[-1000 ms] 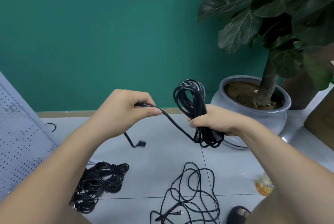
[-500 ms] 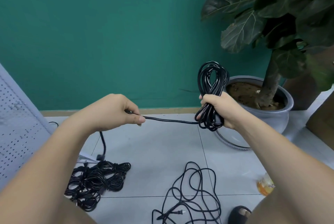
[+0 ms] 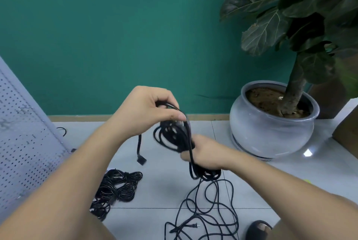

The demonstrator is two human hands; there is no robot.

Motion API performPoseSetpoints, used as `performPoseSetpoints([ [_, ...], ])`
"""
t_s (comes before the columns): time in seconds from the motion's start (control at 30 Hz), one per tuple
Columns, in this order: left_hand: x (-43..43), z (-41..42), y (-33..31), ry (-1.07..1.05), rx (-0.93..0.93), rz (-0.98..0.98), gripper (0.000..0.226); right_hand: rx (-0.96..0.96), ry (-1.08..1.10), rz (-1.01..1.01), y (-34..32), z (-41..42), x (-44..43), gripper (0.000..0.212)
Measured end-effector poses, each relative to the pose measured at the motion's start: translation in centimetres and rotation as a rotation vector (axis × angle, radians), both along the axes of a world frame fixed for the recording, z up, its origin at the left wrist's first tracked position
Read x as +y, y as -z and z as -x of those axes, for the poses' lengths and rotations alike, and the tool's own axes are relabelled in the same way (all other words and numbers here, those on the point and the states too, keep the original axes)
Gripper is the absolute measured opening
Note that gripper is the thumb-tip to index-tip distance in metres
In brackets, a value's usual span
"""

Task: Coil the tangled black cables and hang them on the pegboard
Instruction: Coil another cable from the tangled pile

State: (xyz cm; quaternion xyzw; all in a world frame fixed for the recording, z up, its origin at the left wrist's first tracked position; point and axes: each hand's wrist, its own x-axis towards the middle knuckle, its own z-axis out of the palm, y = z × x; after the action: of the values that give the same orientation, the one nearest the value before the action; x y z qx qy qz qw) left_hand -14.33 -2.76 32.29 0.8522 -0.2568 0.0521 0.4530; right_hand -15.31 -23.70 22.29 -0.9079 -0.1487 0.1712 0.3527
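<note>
Cable coil (image 3: 170, 139): right hand (image 3: 203, 154) grips, left hand (image 3: 147, 111) pinches (plug (image 3: 141, 160) dangling).

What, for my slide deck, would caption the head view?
Right hand grips a black cable coil; left hand pinches its loose end above.
</note>
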Motion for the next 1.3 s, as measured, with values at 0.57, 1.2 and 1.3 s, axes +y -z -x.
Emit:
performPoseSetpoints([
  [0.57, 0.4, -6.7, 7.2, 0.054, 0.352, -0.072, 0.031, -0.119, 0.074, -0.083, -5.2, 1.6, -0.8, 0.022],
  [1.2, -3.6, -1.3, 7.7, 0.187, 0.325, 0.072, 0.055, -0.062, 0.024, -0.421, -5.2, 0.3, -4.1, 0.034],
  [1.3, -4.3, -0.1, 6.4, 0.259, 0.373, 0.168, 0.043, -0.039, 0.009, -0.449, -5.4, 0.2, -4.2, 0.030],
])
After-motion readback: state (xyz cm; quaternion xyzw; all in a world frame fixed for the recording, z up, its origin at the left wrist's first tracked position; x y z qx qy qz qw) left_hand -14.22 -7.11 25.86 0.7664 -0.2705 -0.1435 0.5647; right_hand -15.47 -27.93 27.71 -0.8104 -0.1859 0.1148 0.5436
